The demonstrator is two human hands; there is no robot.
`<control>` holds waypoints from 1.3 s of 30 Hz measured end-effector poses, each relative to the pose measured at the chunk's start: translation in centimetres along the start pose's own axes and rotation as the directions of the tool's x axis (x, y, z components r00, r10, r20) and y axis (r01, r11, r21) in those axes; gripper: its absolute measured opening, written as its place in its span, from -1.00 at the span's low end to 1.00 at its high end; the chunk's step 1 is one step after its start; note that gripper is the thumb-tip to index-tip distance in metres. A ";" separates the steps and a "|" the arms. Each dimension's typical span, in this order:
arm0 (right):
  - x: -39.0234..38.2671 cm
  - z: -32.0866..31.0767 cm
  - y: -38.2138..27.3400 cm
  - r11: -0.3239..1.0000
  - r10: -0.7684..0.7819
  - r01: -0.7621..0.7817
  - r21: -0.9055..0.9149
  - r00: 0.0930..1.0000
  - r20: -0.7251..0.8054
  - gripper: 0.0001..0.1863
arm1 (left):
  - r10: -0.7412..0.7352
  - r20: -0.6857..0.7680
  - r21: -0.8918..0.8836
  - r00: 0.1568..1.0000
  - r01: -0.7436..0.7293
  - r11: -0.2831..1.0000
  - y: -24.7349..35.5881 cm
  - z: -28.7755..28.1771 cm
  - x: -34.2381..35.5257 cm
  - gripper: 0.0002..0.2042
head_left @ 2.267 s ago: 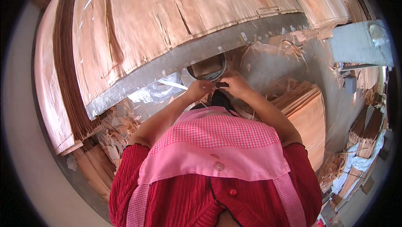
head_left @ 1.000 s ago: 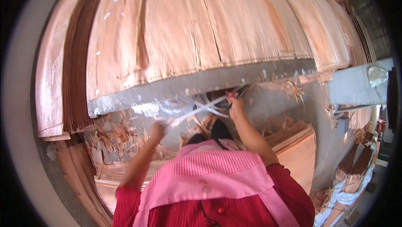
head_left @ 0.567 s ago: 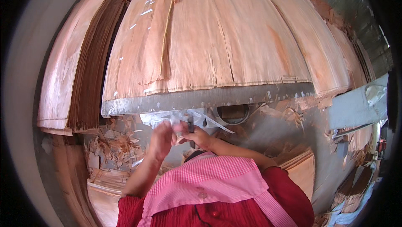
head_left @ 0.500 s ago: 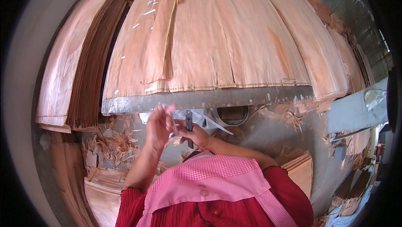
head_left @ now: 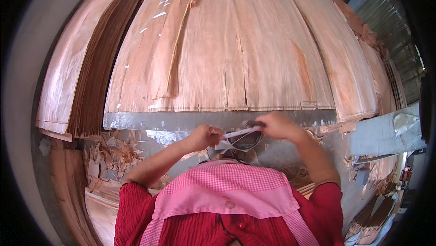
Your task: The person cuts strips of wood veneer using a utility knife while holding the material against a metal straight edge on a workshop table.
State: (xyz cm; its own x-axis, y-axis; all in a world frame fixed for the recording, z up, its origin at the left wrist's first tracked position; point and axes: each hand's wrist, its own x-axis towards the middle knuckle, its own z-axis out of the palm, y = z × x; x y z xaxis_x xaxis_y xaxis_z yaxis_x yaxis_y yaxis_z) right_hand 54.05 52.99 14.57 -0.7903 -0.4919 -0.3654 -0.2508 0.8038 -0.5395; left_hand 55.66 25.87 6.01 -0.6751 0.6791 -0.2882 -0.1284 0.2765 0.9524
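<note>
My left hand (head_left: 202, 138), fingers curled, grips one end of a white strip (head_left: 234, 132) just below the front edge of the grey worktop (head_left: 181, 119). My right hand (head_left: 277, 125), up at that edge and further right, is closed on a dark narrow tool (head_left: 252, 123), where the strip also runs; what the tool is I cannot make out. Beneath the strip a round container (head_left: 247, 144) shows partly, behind my hands. On the worktop lies a broad stack of pale wood veneer sheets (head_left: 227, 41), with small white tape pieces and a split along it.
Another veneer stack (head_left: 59, 87) with darker edges stands at the left. Torn veneer scraps (head_left: 109, 153) and clear plastic (head_left: 163, 135) lie below the worktop. A grey board (head_left: 377, 132) juts in at the right, near a metal corrugated surface (head_left: 386, 23).
My hands, close together half a second ago, are apart. The right has risen rightward with the dark tool, turned from upright to nearly level; the white strip stretches between them.
</note>
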 end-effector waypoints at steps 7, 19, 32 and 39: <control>-3.0 -20.2 9.9 0.908 0.260 -0.201 0.368 0.958 -0.117 -0.77 | 0.223 -0.325 0.498 0.919 -0.034 0.866 10.3 -4.8 10.0 -0.91; 14.6 -9.2 12.2 0.693 0.136 -0.069 0.718 0.990 -0.036 -0.75 | 0.286 0.033 0.581 0.958 -0.252 0.774 9.5 -10.2 25.0 -0.78; 35.5 -15.6 23.3 0.666 0.596 -0.304 0.682 0.766 -0.240 -0.87 | 0.572 -0.341 0.837 0.746 -0.036 0.546 -0.5 -25.7 46.7 -0.71; 46.3 -17.7 22.7 0.440 0.641 -0.313 0.842 0.765 -0.051 -0.85 | 0.506 -0.516 0.715 0.691 0.022 0.699 -0.6 -26.3 46.9 -0.58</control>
State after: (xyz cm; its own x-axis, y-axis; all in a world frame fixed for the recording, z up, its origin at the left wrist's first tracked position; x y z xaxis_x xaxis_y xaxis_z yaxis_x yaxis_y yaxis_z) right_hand 1.84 54.39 -1.17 -0.7943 0.1561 -0.5871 0.6073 0.2254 -0.7618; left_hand 4.96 39.64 -5.43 -0.9064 0.2587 0.3339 0.4148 0.6946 0.5878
